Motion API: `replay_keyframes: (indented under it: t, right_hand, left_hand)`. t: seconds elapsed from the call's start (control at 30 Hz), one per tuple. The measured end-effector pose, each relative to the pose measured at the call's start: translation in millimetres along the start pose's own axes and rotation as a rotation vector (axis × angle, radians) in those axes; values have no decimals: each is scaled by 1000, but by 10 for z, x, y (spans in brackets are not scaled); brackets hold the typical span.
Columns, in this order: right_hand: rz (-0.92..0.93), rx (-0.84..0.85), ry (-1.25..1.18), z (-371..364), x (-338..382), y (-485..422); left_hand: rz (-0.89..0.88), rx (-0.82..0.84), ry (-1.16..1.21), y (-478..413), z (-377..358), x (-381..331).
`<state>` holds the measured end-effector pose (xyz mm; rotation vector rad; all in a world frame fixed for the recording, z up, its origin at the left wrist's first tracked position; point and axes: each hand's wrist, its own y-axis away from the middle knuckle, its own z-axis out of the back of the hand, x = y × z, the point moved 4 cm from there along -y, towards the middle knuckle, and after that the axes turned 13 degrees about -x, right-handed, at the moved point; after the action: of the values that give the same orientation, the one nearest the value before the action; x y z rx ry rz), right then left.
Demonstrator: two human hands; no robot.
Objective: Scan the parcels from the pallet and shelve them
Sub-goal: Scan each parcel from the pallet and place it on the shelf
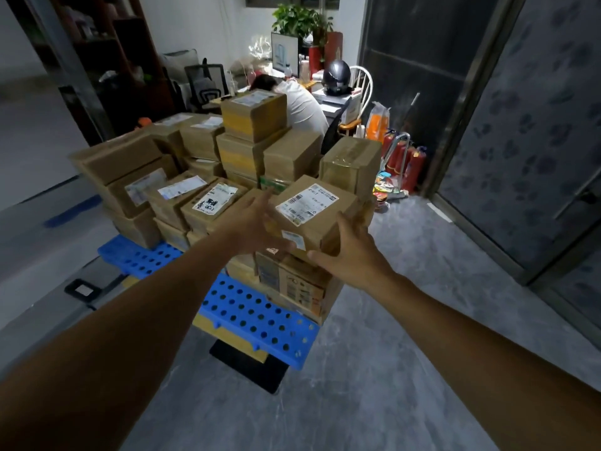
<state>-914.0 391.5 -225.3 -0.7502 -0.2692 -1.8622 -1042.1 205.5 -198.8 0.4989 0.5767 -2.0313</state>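
A blue perforated pallet [257,315] on the grey floor carries several stacked brown cardboard parcels. The nearest top parcel [328,219], with a white shipping label facing up, sits on a printed box at the stack's front right corner. My left hand [257,222] lies against this parcel's left side, thumb under its near lower edge. My right hand [354,252] is at its near right corner, fingers spread along the side. Both arms reach forward from the bottom of the frame.
Behind the pallet a person in a white shirt slumps over a cluttered desk [335,99] with a monitor, a helmet and a plant. Red fire extinguishers [406,161] stand at the right by dark glass doors. A small black device [83,289] lies on the floor at left.
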Motion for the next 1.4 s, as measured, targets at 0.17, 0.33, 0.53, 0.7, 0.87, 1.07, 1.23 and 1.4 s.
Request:
replay_keyframes:
  t: [0.17, 0.33, 0.53, 0.7, 0.87, 1.07, 1.23, 1.4]
  right_hand:
    - [4, -72, -113, -308, 66, -163]
    - [205, -309, -315, -220, 314, 59]
    - [454, -123, -287, -877, 1270, 383]
    - [614, 66, -290, -1867, 2234, 702]
    - [730, 222, -311, -2960, 3178, 992]
    - [548, 493, -345, -4270, 4127, 973]
    - [385, 558, -352, -5277, 4581, 749]
    - [285, 609, -270, -6358, 4629, 123]
  left_hand:
    - [19, -65, 248, -231, -325, 93]
    - [-85, -370, 420, 283, -9, 336]
    - [51, -476, 476, 1260, 672, 1193]
    - [232, -633, 507, 2073, 1152, 2198]
    - [385, -789, 549, 2781, 1618, 3336]
    - [484, -877, 461, 3282, 1991, 4714]
    - [557, -865, 372, 3399, 2119, 5747]
    - [639, -845, 391, 3319, 1943, 6751]
